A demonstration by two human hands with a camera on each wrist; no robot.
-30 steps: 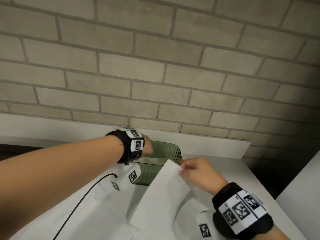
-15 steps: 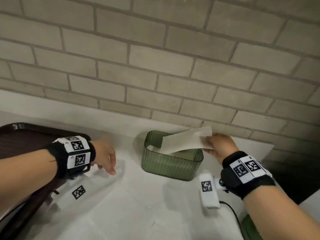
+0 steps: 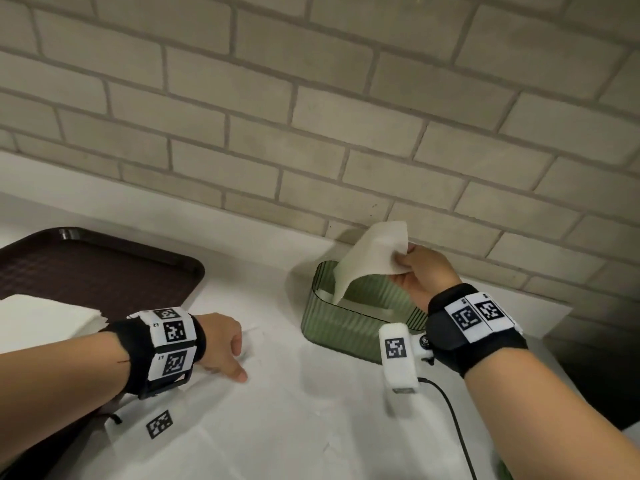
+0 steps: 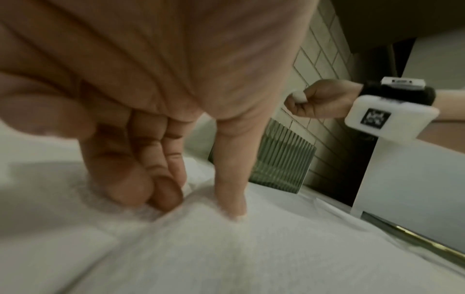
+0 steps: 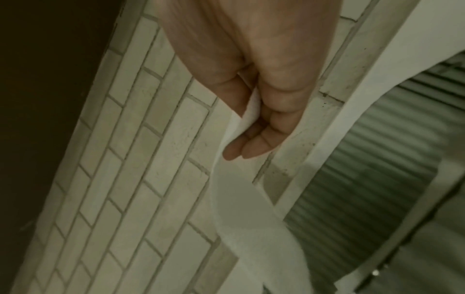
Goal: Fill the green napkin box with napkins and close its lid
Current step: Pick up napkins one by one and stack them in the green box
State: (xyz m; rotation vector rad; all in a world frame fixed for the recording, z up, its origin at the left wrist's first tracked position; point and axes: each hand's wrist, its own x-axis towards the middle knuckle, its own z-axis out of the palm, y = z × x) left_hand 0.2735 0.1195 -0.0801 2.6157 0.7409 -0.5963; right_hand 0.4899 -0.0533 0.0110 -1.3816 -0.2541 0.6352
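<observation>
The green ribbed napkin box [image 3: 346,327] stands open on the white counter by the brick wall, with white paper lying inside. My right hand [image 3: 403,259] is above its right end and pinches a white napkin [image 3: 370,254] by one corner; the napkin hangs down into the box. The right wrist view shows the fingers [image 5: 251,147] curled on the napkin [image 5: 241,208], with the box [image 5: 377,159] below. My left hand [image 3: 239,358] is left of the box, its fingertips [image 4: 234,199] pressing on a white sheet on the counter. No lid is clearly in view.
A dark brown tray [image 3: 104,265] sits at the left, with a stack of white napkins [image 3: 45,317] at its near edge. The brick wall [image 3: 311,133] runs close behind the box. A black cable [image 3: 457,427] trails from my right wrist over the counter.
My right hand carried the napkin from the counter to the box and now tilts it down into the opening. My left hand left the box and came down onto the white sheet.
</observation>
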